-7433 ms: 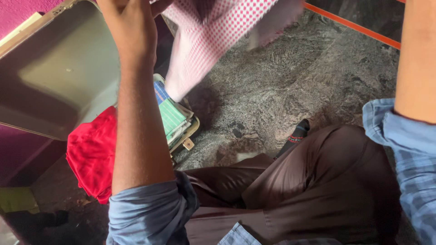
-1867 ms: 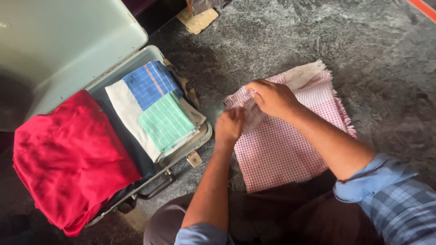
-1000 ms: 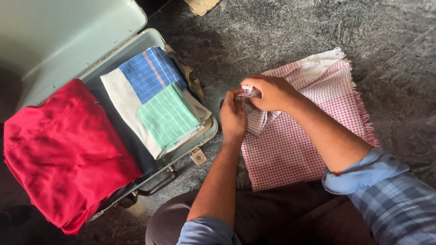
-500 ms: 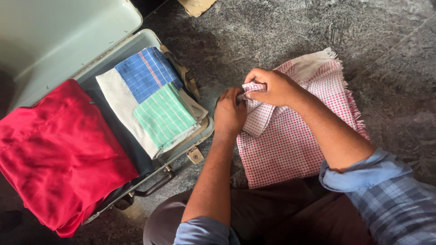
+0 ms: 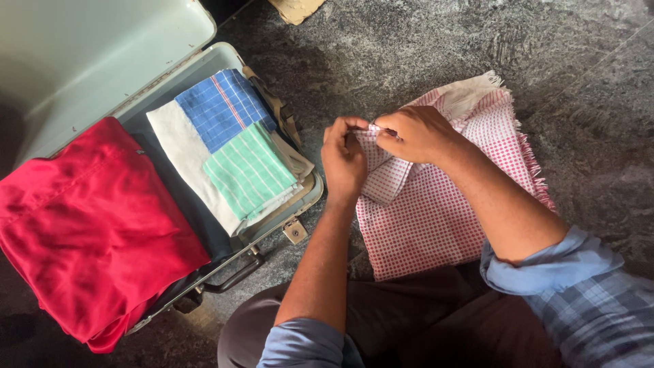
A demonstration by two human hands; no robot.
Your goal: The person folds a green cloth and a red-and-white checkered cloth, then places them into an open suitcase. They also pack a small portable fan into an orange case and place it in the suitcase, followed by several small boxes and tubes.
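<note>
Grey stone floor. Checked cloth (image 5: 436, 204) lies flat beside suitcase (image 5: 303, 204). Left hand (image 5: 344, 163) and right hand (image 5: 415, 134) both pinch its top corner; fold edge now raised versus half-second earlier, aligning corners.

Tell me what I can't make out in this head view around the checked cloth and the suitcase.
- Head view: the pinched corner of the pink checked cloth is covered by the left hand and right hand.
- Near edge of that cloth: hidden by the brown trousers.
- Suitcase interior: buried under the red garment and the folded cloths.
- Suitcase lid: cut off by the frame's top and left edges.
</note>
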